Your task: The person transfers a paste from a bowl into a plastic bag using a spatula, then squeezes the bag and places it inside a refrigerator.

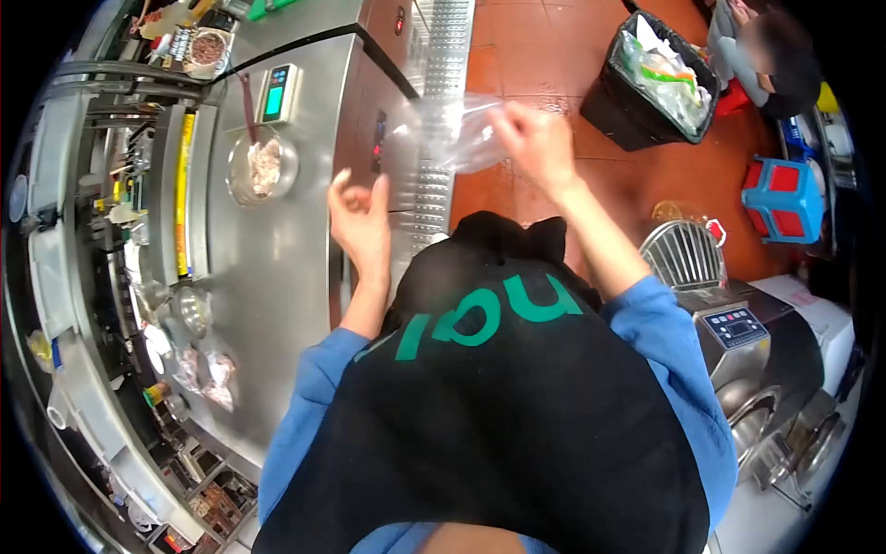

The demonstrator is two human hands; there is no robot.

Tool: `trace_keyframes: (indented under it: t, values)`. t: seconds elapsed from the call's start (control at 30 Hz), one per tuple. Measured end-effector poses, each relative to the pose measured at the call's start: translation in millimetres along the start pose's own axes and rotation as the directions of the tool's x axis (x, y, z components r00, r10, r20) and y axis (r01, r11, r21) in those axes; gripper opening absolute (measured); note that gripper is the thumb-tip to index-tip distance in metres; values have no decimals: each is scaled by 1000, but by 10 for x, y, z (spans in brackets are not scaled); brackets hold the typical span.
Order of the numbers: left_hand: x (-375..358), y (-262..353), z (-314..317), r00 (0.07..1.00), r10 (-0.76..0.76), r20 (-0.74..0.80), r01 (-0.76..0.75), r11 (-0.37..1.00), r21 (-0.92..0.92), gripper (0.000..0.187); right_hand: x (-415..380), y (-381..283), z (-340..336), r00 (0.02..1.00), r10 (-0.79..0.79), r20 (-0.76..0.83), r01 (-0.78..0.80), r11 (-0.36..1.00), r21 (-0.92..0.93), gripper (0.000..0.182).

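Nearest, a black apron [526,415]. Left to right: a bowl [237,180] on the steel counter [286,305]; the left hand [360,226], empty, fingers loosely curled, apart from the bag; farther off and to its right, the clear plastic bag [461,138], long axis roughly left to right; the right hand [538,146], nearer, pinching its right end. The bag's left edge melts into the grating [445,46]; the exact grip is unclear.

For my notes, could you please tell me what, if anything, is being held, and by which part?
The right hand holds a clear bag by one end; the left hand holds nothing visible.
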State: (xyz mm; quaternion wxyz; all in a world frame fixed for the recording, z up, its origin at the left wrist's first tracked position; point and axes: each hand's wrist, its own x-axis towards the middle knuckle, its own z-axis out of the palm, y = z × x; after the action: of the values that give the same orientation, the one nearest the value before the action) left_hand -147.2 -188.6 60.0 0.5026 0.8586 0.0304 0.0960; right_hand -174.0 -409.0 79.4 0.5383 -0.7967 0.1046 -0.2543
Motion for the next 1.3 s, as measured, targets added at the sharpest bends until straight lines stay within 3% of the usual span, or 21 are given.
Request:
trace_keyframes:
  t: [0.03,0.07,0.13,0.27,0.33,0.37,0.47,0.53,0.6,0.63,0.67,0.77,0.87,0.9,0.93,1.0,1.07,1.1,1.13,1.2,1.3]
  values:
    - [-6,203,116,998,16,56,-8,992,-125,51,-4,110,91,989,-132,67,143,969,-204,27]
    - [-9,359,217,992,97,76,-90,991,-97,59,10,151,167,956,-248,160,291,878,-380,28]
    - [38,527,292,982,111,153,-98,991,-93,66,-60,-46,248,972,-189,141,219,944,-246,28]
    - [10,420,270,960,94,264,-110,993,48,67,-158,-74,254,958,-171,229,231,936,-264,28]
    - [-88,326,341,898,398,187,-434,872,225,67,-199,-108,287,940,-190,284,254,944,-211,25]
    - [-71,259,373,892,417,174,-448,869,209,63,-217,-56,302,911,-265,317,334,924,-188,20]
    - [190,224,81,948,288,134,-318,863,393,57,-171,44,104,866,-224,446,421,808,-413,16]
    - [160,176,71,931,307,197,-362,840,405,50,-74,140,74,838,-288,464,480,792,-376,16]
    - [170,224,84,920,-4,392,-182,881,437,50,-22,222,74,861,-304,407,470,782,-410,18]
    - [156,226,96,923,119,366,-270,878,395,48,30,273,59,873,-127,471,386,770,-508,19]
    - [138,246,120,922,113,370,-264,883,389,48,29,287,35,872,-118,476,385,767,-514,19]
    - [197,190,201,890,70,450,-288,853,436,40,157,-10,72,871,-203,447,462,648,-606,27]
    - [153,184,240,870,92,485,-332,837,436,36,115,-446,69,800,-330,502,558,715,-421,36]
    - [127,235,267,855,90,511,-346,833,432,38,69,-356,136,710,-354,608,662,630,-406,33]
    - [122,291,272,860,88,503,-341,832,438,38,29,-243,219,606,-367,705,758,536,-372,30]
    - [145,404,251,887,142,439,-332,857,393,44,9,-4,347,562,-295,773,796,448,-407,23]
    - [167,492,200,900,44,433,-237,883,404,57,23,53,394,629,-218,746,710,551,-438,17]
    - [153,489,199,943,125,309,-230,914,333,61,20,70,453,619,-221,753,717,549,-429,17]
    - [128,486,205,966,192,171,-232,937,259,66,10,71,534,687,-226,691,656,602,-455,20]
    - [34,363,294,978,160,133,-185,961,205,72,11,64,649,740,-234,631,602,649,-465,23]
    - [-125,148,284,956,293,21,-285,909,304,78,41,53,713,780,-277,561,541,750,-381,31]
